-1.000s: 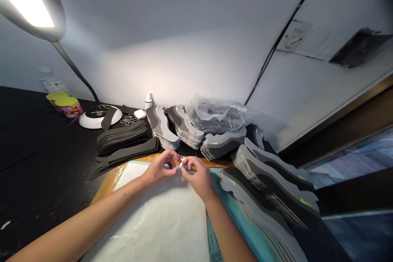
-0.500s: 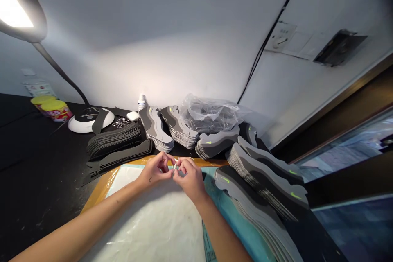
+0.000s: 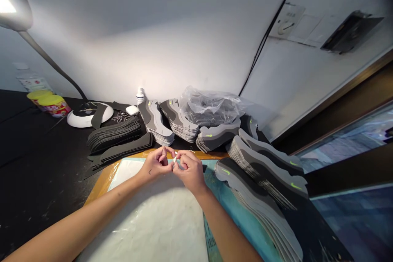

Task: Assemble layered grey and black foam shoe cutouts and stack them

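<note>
My left hand (image 3: 156,163) and my right hand (image 3: 188,168) meet fingertip to fingertip above a white sheet (image 3: 153,221). Both are closed in a pinch around a small whitish piece (image 3: 175,159), too small for me to tell its kind. Under the sheet lie a teal sheet (image 3: 222,196) and a brown board (image 3: 102,184). Beyond the hands stand stacks of grey shoe-upper pieces (image 3: 179,120), some with a green tick mark. Beside my right forearm a large fanned stack of grey pieces (image 3: 254,200) runs toward me.
Dark cut pieces (image 3: 115,135) lie in stacks at the left. A lamp with a white base (image 3: 73,119), a small white bottle (image 3: 140,96) and yellow-lidded tubs (image 3: 53,105) stand toward the wall. A clear plastic bag (image 3: 211,108) rests at the back.
The whole view has shifted slightly, with the lamp now further out at the left edge. Both hands stay together, pinching the whitish piece, which now shows a little more clearly.
</note>
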### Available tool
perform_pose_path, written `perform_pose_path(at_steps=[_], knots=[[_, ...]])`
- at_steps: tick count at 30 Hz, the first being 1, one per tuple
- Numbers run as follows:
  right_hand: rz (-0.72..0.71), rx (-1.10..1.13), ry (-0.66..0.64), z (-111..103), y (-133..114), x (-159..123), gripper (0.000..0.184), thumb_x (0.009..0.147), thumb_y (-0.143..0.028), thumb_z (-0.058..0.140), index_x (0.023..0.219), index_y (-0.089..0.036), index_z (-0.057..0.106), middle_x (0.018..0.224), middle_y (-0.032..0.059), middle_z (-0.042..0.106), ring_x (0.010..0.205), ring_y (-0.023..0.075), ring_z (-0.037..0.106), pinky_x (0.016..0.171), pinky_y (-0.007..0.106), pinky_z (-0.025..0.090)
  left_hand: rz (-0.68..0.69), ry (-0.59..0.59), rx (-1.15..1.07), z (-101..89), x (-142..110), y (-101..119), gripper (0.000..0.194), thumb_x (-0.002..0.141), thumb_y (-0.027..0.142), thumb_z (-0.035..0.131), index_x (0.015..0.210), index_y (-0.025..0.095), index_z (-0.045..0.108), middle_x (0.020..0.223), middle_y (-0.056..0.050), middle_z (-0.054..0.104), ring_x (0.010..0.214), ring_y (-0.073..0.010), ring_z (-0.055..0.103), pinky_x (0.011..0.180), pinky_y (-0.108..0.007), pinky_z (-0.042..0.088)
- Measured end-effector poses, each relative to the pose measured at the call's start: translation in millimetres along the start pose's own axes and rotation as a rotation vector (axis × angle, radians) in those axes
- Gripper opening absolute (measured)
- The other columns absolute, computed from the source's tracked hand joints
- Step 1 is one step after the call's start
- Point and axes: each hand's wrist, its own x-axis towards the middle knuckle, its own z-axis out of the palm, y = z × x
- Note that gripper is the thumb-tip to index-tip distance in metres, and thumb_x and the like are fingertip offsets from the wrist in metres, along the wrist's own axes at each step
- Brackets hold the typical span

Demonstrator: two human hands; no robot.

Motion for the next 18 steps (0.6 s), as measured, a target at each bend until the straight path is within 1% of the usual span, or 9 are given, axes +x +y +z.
perform_pose_path(at_steps=[3,6,9,11,12,14,16,18], knots=[[-0.012,-0.001,0.002,0.5,2.1,-0.1,0.034,0.074,-0.014,0.055,0.059,-0.024,0.026,0.076,0.0031,0.059,0.077,0.0161,0.061,0.066,0.026,0.046,0.027,-0.006,0.001,-0.2,0.2,-2.0,0.045,0.075,0.019,0.069,0.067,0.020,0.024,0.091,-0.001,0.059,0.044,0.0009,0.039,0.041,-0.014,0.030],[-0.017,-0.009,0.015,1.1,7.4,-1.1,0.032,0.076,-0.014,0.056,0.060,-0.024,0.030,0.076,0.0025,0.062,0.081,0.0169,0.063,0.070,0.027,0.048,0.054,-0.006,-0.016,-2.0,1.1,-7.1,0.042,0.078,0.019,0.069,0.070,0.019,0.027,0.092,-0.001,0.059,0.045,0.0005,0.043,0.042,-0.015,0.033],[0.025,0.020,0.027,0.5,13.1,-2.2,0.022,0.083,-0.018,0.060,0.068,-0.023,0.045,0.087,0.0037,0.070,0.075,0.0146,0.063,0.069,0.026,0.050,0.063,0.016,-0.036,-5.1,2.7,-12.9,0.039,0.082,0.022,0.070,0.073,0.019,0.032,0.095,-0.001,0.059,0.046,-0.0006,0.048,0.044,-0.016,0.039],[0.081,0.045,0.034,-0.9,15.7,-2.4,0.008,0.087,-0.022,0.062,0.080,-0.022,0.057,0.093,0.0037,0.073,0.067,0.0129,0.062,0.065,0.025,0.051,0.054,0.021,-0.061,-6.7,3.6,-15.3,0.037,0.083,0.025,0.071,0.076,0.019,0.035,0.096,-0.001,0.060,0.049,-0.0020,0.051,0.045,-0.017,0.043],[0.102,0.050,0.034,-1.8,16.6,-2.3,0.002,0.088,-0.023,0.062,0.087,-0.022,0.061,0.093,0.0036,0.074,0.066,0.0129,0.063,0.064,0.025,0.051,0.048,0.019,-0.074,-7.2,3.8,-15.9,0.036,0.083,0.026,0.072,0.078,0.019,0.037,0.096,-0.002,0.060,0.050,-0.0030,0.052,0.047,-0.018,0.046],[0.103,0.048,0.025,-4.0,17.6,-1.5,0.008,0.089,-0.024,0.063,0.096,-0.022,0.068,0.094,0.0040,0.075,0.075,0.0149,0.067,0.069,0.025,0.053,0.047,0.007,-0.090,-7.5,3.9,-15.9,0.033,0.084,0.026,0.072,0.081,0.019,0.041,0.097,-0.002,0.061,0.055,-0.0051,0.056,0.051,-0.020,0.051],[0.072,0.047,0.014,-5.8,18.0,-0.4,0.012,0.090,-0.023,0.062,0.097,-0.023,0.073,0.096,0.0047,0.075,0.086,0.0174,0.069,0.076,0.028,0.054,0.062,-0.010,-0.094,-7.4,3.6,-15.1,0.029,0.085,0.026,0.072,0.084,0.018,0.044,0.098,-0.002,0.061,0.059,-0.0067,0.060,0.055,-0.022,0.054],[0.051,0.058,0.022,-6.8,17.7,0.3,0.014,0.090,-0.022,0.063,0.096,-0.024,0.075,0.096,0.0050,0.076,0.089,0.0184,0.070,0.079,0.029,0.055,0.072,-0.028,-0.105,-7.6,3.2,-14.7,0.026,0.087,0.026,0.071,0.085,0.018,0.046,0.098,-0.003,0.061,0.062,-0.0077,0.062,0.057,-0.022,0.053]])
